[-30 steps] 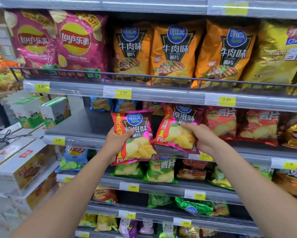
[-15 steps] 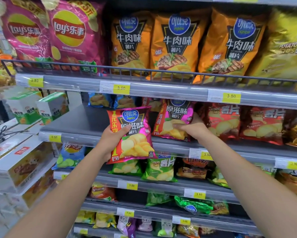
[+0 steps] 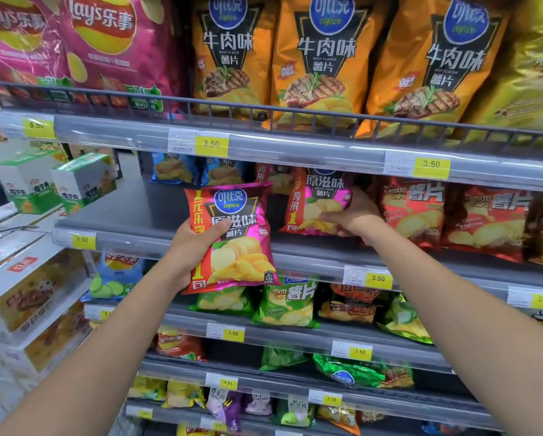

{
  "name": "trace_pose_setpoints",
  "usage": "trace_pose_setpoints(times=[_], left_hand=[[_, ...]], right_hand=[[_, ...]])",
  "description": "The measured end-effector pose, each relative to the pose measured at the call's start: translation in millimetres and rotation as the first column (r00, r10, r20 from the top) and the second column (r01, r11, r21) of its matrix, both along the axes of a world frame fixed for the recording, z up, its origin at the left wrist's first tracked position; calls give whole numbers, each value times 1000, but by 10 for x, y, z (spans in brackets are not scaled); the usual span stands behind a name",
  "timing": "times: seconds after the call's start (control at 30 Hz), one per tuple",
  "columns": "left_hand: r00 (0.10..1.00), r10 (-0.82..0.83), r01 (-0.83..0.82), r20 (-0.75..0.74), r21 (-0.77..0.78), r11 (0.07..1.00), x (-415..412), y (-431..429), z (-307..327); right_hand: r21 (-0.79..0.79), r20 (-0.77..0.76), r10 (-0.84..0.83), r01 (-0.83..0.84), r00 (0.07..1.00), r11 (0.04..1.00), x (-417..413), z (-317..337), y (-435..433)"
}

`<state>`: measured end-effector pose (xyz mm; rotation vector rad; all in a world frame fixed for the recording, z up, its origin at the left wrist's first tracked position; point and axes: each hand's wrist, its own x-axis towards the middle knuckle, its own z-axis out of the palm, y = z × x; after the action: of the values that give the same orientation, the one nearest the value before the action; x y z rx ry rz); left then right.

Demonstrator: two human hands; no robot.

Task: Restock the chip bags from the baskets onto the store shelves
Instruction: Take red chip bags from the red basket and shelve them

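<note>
Second shelf: the left part of the deck is bare grey from the left end to about mid-span, with only blue chip bags at the back wall. The right part is packed, red potato chip bags side by side just behind the front edge. Headroom is capped by the front rail of the upper shelf, which hides the tops of the bags behind it. Left hand grips a pink Copico bag by its left edge, thumb across the front, fingers wrapped behind. The bag is upright, slightly tilted, held in the air in front of the second shelf's front edge, next to the bare stretch. Look: glossy magenta, red strip down the left side, blue oval logo, yellow chips pictured on the lower half, puffed. Right hand has its fingers curled over the lower front of a second pink Copico bag, same print, standing on the second shelf between a dark gap and the red bags. Upper shelf, behind a wire fence: orange beef-flavour bags, pink Lay's bags left of them. Third shelf: green potato chip bags. Green-topped cartons sit just past the second shelf's left end.
</note>
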<state>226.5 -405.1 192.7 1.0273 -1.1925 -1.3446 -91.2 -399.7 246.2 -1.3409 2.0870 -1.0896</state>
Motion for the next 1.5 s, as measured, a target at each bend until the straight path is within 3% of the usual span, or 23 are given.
trace_pose_setpoints(times=[0.2, 0.27, 0.37, 0.43, 0.5, 0.67, 0.9, 1.0, 1.07, 1.13, 1.3, 1.4, 1.5], left_hand=[[1000, -10, 10, 22, 6, 1000, 13, -12, 25], [1000, -15, 15, 22, 5, 1000, 18, -15, 28], [999, -23, 23, 22, 7, 1000, 22, -28, 21], [999, -26, 26, 27, 11, 1000, 25, -32, 15], [999, -28, 28, 30, 10, 1000, 29, -42, 9], [999, -34, 33, 23, 14, 999, 30, -46, -1], [999, -29, 28, 35, 16, 999, 32, -44, 2], [999, -31, 29, 38, 31, 999, 29, -23, 18], [999, -38, 36, 35, 52, 998, 26, -17, 41], [998, -50, 48, 35, 72, 996, 6, -13, 88], [992, -88, 84, 88, 49, 995, -187, -60, 243], [986, -110, 103, 125, 56, 993, -380, -81, 342], [978, -152, 143, 143, 73, 987, -587, -57, 431]], right_hand=[[1, 135, -112, 112, 985, 994, -143, -114, -359], [0, -6, -154, 154, 988, 988, -117, -140, -394], [-51, -363, -163, 155, 917, 987, 67, -126, -291], [-16, -524, -40, 37, 851, 999, 136, -175, -283], [139, -635, 115, -33, 763, 990, 170, -229, -277], [300, -744, 224, 16, 629, 954, 174, -305, -338], [328, -732, 253, 0, 633, 945, 80, -314, -382], [356, -681, 285, -36, 674, 934, 83, -288, -342], [329, -595, 274, -82, 756, 941, 86, -286, -307], [261, -496, 259, -142, 829, 955, 95, -265, -245], [41, -349, 206, -205, 914, 978, 99, -151, -63], [-94, -130, 230, -243, 964, 965, 96, -60, 103], [-73, 167, 323, -315, 932, 946, 132, 70, 403]])
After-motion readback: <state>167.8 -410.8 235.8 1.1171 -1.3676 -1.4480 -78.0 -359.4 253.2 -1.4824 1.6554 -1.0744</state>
